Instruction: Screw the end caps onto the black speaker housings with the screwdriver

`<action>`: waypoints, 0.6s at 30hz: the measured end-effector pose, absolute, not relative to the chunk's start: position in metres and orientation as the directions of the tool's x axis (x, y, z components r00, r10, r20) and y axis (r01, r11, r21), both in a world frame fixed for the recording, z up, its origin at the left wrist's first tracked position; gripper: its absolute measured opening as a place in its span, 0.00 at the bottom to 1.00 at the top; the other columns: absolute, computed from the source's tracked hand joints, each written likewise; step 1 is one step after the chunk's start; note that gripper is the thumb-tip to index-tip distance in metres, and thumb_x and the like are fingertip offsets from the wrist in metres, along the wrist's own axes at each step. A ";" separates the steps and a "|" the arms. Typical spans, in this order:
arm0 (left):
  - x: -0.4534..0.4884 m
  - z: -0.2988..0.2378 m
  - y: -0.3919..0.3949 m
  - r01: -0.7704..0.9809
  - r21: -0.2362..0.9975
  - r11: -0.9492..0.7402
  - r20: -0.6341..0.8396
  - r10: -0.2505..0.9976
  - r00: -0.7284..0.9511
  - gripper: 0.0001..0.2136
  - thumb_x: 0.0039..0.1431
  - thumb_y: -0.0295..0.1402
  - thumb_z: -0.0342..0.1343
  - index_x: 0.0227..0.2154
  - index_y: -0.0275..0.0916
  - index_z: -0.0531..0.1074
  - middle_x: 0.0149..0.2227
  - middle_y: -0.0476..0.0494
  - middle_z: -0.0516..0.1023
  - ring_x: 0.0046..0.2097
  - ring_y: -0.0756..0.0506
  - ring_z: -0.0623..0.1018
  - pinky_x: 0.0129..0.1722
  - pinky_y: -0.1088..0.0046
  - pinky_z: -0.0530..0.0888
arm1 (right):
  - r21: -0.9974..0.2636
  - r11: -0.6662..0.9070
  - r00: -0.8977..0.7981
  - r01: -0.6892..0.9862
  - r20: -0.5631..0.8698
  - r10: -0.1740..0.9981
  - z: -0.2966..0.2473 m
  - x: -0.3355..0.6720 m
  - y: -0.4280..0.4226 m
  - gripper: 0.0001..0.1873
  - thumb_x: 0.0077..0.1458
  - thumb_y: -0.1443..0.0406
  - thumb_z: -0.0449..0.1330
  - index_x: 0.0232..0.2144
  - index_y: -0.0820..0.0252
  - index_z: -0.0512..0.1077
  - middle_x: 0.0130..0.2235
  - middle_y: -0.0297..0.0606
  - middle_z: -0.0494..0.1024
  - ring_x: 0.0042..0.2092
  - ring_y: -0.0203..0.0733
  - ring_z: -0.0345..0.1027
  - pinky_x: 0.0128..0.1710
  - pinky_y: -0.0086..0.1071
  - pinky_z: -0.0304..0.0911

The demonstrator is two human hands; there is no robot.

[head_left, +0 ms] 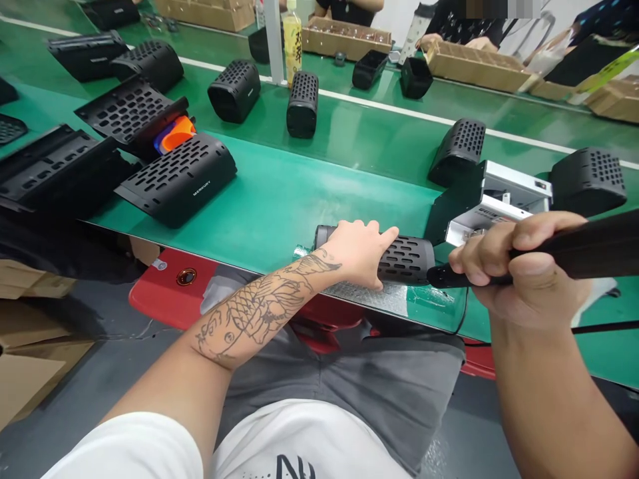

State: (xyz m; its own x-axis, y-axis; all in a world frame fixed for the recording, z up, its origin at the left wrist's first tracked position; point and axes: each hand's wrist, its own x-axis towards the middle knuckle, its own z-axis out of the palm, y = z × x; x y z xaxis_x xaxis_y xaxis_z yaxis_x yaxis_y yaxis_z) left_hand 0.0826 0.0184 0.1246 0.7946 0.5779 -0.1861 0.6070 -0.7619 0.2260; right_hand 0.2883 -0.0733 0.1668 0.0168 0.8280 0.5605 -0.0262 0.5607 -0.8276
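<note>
A black perforated speaker-like housing (407, 258) lies on its side at the near edge of the green bench, on clear bubble wrap (394, 297). My left hand (360, 251) grips it from above, thumb on the near side and fingers across the slotted face. My right hand (519, 256) is wrapped round a black electric screwdriver (589, 249), held nearly level. Its nose points left and meets the right end of the housing; the exact tip contact is too small to make out. A silver and black screw feeder (514, 189) stands just behind my right hand.
Several similar housings, one marked MERKURY (184, 176), stand on the bench (279, 193) at left and back. An orange and blue part (176, 135) sits among them. Cardboard trays (479, 66) and co-workers' hands are across the line. A red stool (170, 286) is below the edge.
</note>
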 end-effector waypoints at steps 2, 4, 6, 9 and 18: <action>0.082 0.125 0.018 0.609 0.229 -0.760 -0.187 0.579 0.793 0.57 0.52 0.57 0.72 0.81 0.46 0.54 0.65 0.29 0.76 0.59 0.26 0.79 0.59 0.49 0.76 | -0.837 0.545 -0.001 -0.044 0.545 0.838 0.166 0.287 -0.073 0.22 0.53 0.54 0.83 0.30 0.54 0.75 0.19 0.26 0.71 0.15 0.35 0.62 0.20 0.35 0.73; 0.083 0.125 0.017 0.613 0.224 -0.758 -0.186 0.584 0.790 0.56 0.52 0.56 0.72 0.80 0.47 0.55 0.65 0.30 0.76 0.60 0.26 0.79 0.59 0.49 0.75 | -0.851 0.523 -0.011 -0.049 0.525 0.851 0.167 0.284 -0.073 0.23 0.53 0.54 0.83 0.29 0.54 0.74 0.18 0.26 0.71 0.15 0.35 0.63 0.21 0.35 0.73; 0.083 0.126 0.016 0.618 0.213 -0.757 -0.189 0.588 0.786 0.57 0.53 0.57 0.72 0.81 0.47 0.54 0.66 0.29 0.75 0.60 0.25 0.79 0.59 0.49 0.75 | -0.861 0.507 -0.001 -0.043 0.507 0.862 0.167 0.279 -0.073 0.24 0.52 0.54 0.84 0.28 0.55 0.73 0.18 0.26 0.71 0.15 0.35 0.63 0.21 0.34 0.72; 0.082 0.126 0.015 0.626 0.196 -0.755 -0.194 0.596 0.780 0.59 0.52 0.61 0.73 0.82 0.47 0.53 0.68 0.27 0.74 0.62 0.25 0.79 0.59 0.49 0.75 | -0.868 0.496 0.035 -0.022 0.495 0.868 0.170 0.273 -0.076 0.24 0.52 0.55 0.83 0.27 0.55 0.73 0.18 0.26 0.71 0.16 0.35 0.64 0.21 0.34 0.73; 0.085 0.130 0.004 0.645 0.258 -0.719 -0.175 0.622 0.763 0.57 0.61 0.72 0.61 0.82 0.42 0.53 0.65 0.26 0.78 0.60 0.26 0.81 0.59 0.50 0.77 | -0.688 0.612 0.523 0.390 0.712 0.468 0.172 0.353 -0.057 0.22 0.50 0.51 0.82 0.29 0.54 0.76 0.20 0.28 0.71 0.21 0.40 0.66 0.22 0.37 0.68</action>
State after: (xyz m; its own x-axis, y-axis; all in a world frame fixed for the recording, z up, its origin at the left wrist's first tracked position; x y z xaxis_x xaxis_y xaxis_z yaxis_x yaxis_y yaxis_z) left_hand 0.0848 0.0041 0.1298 0.7631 0.6223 -0.1745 0.6453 -0.7191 0.2579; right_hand 0.3531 -0.0567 0.1716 0.5228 0.4682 0.7124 0.3896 0.6121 -0.6882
